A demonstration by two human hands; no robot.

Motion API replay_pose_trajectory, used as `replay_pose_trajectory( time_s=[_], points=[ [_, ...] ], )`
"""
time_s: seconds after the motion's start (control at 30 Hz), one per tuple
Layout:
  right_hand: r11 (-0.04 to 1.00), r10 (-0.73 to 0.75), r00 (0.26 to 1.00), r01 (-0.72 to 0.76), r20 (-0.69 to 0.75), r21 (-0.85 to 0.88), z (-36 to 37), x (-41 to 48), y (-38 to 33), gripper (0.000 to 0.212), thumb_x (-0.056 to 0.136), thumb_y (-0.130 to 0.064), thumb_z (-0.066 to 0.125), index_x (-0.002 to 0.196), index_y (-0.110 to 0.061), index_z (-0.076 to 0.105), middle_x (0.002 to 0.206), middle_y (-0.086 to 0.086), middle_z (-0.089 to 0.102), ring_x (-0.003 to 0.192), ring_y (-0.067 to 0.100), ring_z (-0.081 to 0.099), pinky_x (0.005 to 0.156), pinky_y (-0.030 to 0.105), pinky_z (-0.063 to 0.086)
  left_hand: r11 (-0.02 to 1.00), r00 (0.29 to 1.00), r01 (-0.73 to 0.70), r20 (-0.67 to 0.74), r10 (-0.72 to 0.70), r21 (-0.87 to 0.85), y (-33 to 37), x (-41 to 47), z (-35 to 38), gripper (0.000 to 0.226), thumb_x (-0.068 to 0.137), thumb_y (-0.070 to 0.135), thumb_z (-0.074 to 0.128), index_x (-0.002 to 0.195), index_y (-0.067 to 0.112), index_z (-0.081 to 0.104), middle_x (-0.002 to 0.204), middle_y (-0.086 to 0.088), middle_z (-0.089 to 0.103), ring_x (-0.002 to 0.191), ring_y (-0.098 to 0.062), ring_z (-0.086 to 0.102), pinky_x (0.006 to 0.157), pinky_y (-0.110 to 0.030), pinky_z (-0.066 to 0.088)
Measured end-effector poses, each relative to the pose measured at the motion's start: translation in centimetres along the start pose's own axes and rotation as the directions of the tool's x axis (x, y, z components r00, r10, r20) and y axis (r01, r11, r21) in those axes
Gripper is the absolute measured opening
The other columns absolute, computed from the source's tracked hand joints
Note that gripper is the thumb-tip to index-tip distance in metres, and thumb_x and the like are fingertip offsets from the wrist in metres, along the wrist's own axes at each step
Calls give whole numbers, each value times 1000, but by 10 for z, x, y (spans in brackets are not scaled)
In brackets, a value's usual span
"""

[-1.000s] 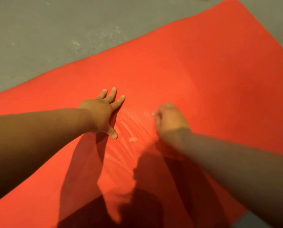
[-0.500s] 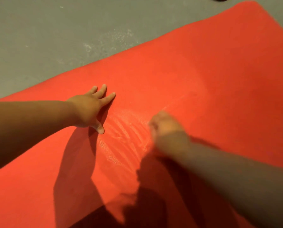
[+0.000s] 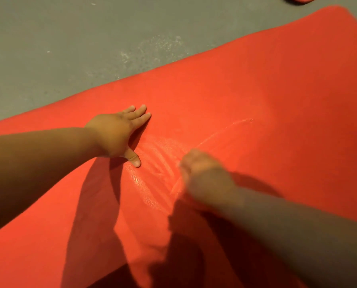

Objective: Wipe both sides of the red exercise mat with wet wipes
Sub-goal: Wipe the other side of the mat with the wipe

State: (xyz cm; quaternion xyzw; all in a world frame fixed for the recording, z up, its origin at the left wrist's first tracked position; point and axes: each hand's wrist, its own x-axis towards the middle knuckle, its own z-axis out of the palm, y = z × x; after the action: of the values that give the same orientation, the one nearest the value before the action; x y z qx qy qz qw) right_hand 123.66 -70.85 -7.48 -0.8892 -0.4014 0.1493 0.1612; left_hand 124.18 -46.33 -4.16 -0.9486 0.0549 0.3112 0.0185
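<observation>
Left hand (image 3: 115, 136) lies flat on the red foam exercise mat (image 3: 277, 90): fingers straight and close together, thumb splayed toward the right hand, palm pressing the surface, holding nothing. Right hand (image 3: 204, 175) is motion-blurred, knuckles up, fingers seemingly bunched against the mat; cannot tell how tight the grip is or whether a wipe sits inside it. Shiny damp streaks (image 3: 152, 163) fan across the mat between the two hands and arc away beyond the right one; the mat spreads under both hands on the grey concrete floor (image 3: 59, 48), bare past the left fingertips.
</observation>
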Motion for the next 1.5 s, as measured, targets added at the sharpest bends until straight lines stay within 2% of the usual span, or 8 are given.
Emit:
replay_pose_trajectory(
  time_s=[0.1, 0.37, 0.6, 0.87, 1.07, 1.17, 1.33, 1.5],
  points=[
    [954, -290, 939, 270, 185, 129, 7, -9, -13, 11, 90, -18, 50, 91, -12, 60, 93, 8, 57, 90, 29, 57, 82, 38, 50, 999, 999, -21, -34, 22, 40, -9, -5, 2, 134, 51, 83, 61, 153, 26, -3, 160, 1, -12, 148, -18, -1, 116, -40, 22],
    [850, 502, 819, -527, -280, -18, -63, 38, 99, 20, 92, -21, 53, 88, -4, 63, 97, 24, 65, 92, 39, 60, 75, 40, 45, 958, 971, 236, 17, -237, -163, -70, -30, 21, 135, 45, 82, 58, 153, 27, -1, 161, -9, -7, 147, -32, 3, 117, -45, 18],
    [948, -310, 902, 317, 302, 26, -10, 29, -25, 15, 92, -15, 47, 103, -14, 57, 105, 7, 56, 105, 27, 54, 89, 35, 44, 989, 956, 129, 256, -143, 72, -73, -27, 8, 137, 53, 74, 74, 149, 35, -16, 158, -10, -18, 145, -39, 6, 115, -43, 21],
    [864, 490, 860, -500, -144, -49, -42, 82, 35, 17, 93, -17, 51, 95, -3, 59, 103, 22, 64, 98, 37, 59, 78, 38, 42, 992, 981, 45, 182, -66, 118, -90, -31, -3, 127, 65, 61, 76, 150, 33, -14, 159, -13, -15, 146, -35, 6, 115, -44, 25],
    [990, -109, 975, 89, 194, 111, 12, 56, -80, 14, 94, -17, 46, 94, -12, 60, 98, 10, 61, 95, 30, 57, 85, 38, 41, 987, 973, 160, 166, -158, 2, -90, -17, 4, 134, 59, 60, 80, 150, 34, -16, 158, -13, -16, 143, -46, 6, 110, -55, 30],
    [978, 196, 979, -191, -59, 82, -1, 74, -33, 13, 88, -9, 54, 79, -7, 63, 84, 16, 65, 82, 33, 62, 74, 33, 36, 988, 978, 153, 148, -146, -32, -97, -17, 6, 137, 54, 62, 81, 148, 40, -17, 158, -4, -20, 145, -41, -2, 103, -63, 34],
    [604, 796, 566, -758, -213, 246, -24, 93, -5, 13, 91, -13, 54, 86, -3, 59, 96, 22, 65, 92, 37, 60, 73, 37, 40, 991, 983, 121, 146, -112, -55, -108, -9, 8, 145, 45, 69, 80, 142, 47, -25, 154, 5, -32, 144, -40, -13, 99, -66, 37],
    [963, 226, 974, -222, -9, 152, 23, 98, -110, 14, 88, -12, 49, 84, -8, 62, 87, 14, 61, 83, 33, 58, 76, 41, 48, 986, 983, 126, 144, -110, -108, -111, -10, 8, 145, 42, 67, 82, 143, 49, -21, 153, 8, -33, 145, -37, -15, 98, -68, 36]
  ],
)
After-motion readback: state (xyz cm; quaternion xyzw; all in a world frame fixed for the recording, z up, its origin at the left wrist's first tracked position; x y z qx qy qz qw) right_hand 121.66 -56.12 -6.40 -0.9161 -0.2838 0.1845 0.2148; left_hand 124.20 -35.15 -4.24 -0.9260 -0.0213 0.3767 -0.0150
